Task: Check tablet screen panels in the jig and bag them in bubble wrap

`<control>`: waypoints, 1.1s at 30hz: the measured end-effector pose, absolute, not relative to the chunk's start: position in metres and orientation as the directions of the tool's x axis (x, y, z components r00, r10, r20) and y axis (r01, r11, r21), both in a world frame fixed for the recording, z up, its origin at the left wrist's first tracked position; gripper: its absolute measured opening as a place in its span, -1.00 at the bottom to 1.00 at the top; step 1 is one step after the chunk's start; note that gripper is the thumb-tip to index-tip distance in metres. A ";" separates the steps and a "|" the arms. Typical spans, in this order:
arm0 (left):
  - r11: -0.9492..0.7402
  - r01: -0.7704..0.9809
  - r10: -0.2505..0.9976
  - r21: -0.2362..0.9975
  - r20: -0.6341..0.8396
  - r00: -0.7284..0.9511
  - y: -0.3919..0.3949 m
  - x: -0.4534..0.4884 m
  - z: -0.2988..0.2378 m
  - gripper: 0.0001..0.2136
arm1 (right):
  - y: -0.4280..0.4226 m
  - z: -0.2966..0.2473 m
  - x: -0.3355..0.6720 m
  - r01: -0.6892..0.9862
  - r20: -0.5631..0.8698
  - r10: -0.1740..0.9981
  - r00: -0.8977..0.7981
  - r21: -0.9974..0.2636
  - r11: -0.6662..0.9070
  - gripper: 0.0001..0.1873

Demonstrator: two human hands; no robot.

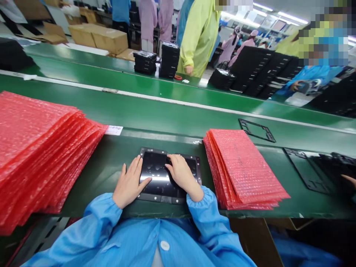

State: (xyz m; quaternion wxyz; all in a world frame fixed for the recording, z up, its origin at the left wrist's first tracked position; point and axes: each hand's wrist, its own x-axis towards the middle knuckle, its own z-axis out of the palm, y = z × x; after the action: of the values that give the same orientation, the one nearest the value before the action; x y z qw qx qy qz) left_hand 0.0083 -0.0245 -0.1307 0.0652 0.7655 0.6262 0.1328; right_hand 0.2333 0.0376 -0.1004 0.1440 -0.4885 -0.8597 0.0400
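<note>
A black glossy panel in a dark frame (155, 168) lies flat on the green bench right in front of me. My left hand (130, 182) rests on its left edge, fingers stretched out flat and holding nothing. On the panel's middle and right part lies my right hand (180, 171), its fingers curled and pressing down on the surface. Both sleeves are blue.
A tall stack of red bubble-wrap bags (36, 148) is at my left, a lower stack (241, 167) at my right. Black frames (257, 130) (306, 167) lie on the green belt (172, 115). Another person's fingertip (349, 180) shows far right. People, boxes and black trays fill the background.
</note>
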 end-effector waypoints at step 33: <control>0.194 -0.598 0.948 0.778 -0.305 -0.089 -0.008 0.000 -0.064 -0.52 | -0.034 -0.086 0.301 0.491 0.322 0.937 0.138 -0.844 0.218 -0.58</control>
State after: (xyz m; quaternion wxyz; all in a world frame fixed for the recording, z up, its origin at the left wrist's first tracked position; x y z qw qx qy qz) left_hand 0.0003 -0.0083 -0.0642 0.6432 0.2043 0.4282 0.6010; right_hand 0.3009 -0.0345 -0.0860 0.4810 -0.5809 -0.6144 0.2318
